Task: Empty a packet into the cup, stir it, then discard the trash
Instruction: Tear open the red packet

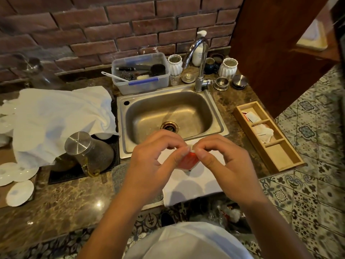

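A small red packet (189,160) with white edges hangs between both hands, just in front of the sink (214,116). My left hand (158,156) pinches its top left corner with thumb and forefinger. My right hand (222,157) pinches the top right corner the same way. The packet sits over a white cloth (194,186) on the counter. No cup for the packet shows plainly; my hands hide what lies under them.
A wooden tray (280,157) with packets in its far compartments lies at the right. A steel-lidded jug (87,148) stands on a black mat at the left, beside white plates (19,192) and a white towel (61,116). A plastic tub (141,73) and faucet (200,58) stand behind the sink.
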Available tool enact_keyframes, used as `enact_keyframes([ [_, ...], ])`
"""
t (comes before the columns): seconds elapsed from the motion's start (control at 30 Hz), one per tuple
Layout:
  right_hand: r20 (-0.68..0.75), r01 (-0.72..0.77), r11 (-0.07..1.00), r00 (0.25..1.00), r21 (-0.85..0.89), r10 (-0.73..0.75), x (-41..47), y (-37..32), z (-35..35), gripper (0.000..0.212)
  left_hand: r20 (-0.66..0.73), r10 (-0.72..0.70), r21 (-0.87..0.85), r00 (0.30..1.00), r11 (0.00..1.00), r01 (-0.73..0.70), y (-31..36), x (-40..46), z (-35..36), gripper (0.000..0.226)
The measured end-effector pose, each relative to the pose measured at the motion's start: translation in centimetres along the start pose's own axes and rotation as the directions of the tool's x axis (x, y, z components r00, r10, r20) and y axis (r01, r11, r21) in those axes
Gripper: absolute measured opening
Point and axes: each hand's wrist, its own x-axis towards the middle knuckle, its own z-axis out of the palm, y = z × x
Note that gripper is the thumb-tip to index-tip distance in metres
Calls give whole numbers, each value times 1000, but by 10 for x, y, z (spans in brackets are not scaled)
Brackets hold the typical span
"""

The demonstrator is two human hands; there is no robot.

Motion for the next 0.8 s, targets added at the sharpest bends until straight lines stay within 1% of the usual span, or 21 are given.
enact_keyframes([
  [0.07, 65, 58, 993, 997, -99, -52, 1, 0, -4, 22, -4, 20, 34, 1000, 999, -20, -2, 0, 2, 11],
  [0.13, 118, 87, 986, 991, -145, -70, 3, 0, -5, 23, -21, 3, 5, 1000, 1000, -2, -4, 0, 4, 15],
  [0.17, 125, 101, 982, 989, -157, -82, 3, 0, -5, 23, -25, -22, -32, 999, 999, 21, -3, -1, 5, 16],
  [0.23, 91, 133, 978, 989, -159, -120, 5, 0, -5, 19, -23, -76, -102, 997, 992, 73, -2, 0, 5, 15],
  [0.3, 31, 146, 981, 989, -127, -143, 8, 0, -6, 15, -14, -101, -136, 995, 986, 98, 0, 2, 3, 12],
  [0.37, -36, 153, 988, 987, -36, -154, 10, 2, -7, 13, -13, -84, -129, 996, 988, 82, 0, 3, 1, 13],
  [0.43, -82, 141, 988, 987, 59, -136, 11, 4, -7, 15, -26, -69, -114, 997, 991, 65, 0, 4, 1, 14],
  [0.47, -87, 130, 989, 989, 75, -123, 11, 6, -6, 16, -36, -65, -105, 997, 993, 61, 0, 4, 1, 14],
  [0.53, -64, 105, 993, 993, 59, -102, 12, 9, -6, 18, -55, -60, -81, 997, 995, 55, -1, 5, 0, 13],
  [0.67, -14, 94, 996, 996, 8, -93, 15, 10, -10, 20, -41, -60, -58, 997, 997, 58, -4, 6, -1, 14],
  [0.8, 104, 156, 974, 985, -166, -140, 18, 14, -12, 24, -48, -66, -45, 997, 997, 64, -7, 7, -2, 13],
])
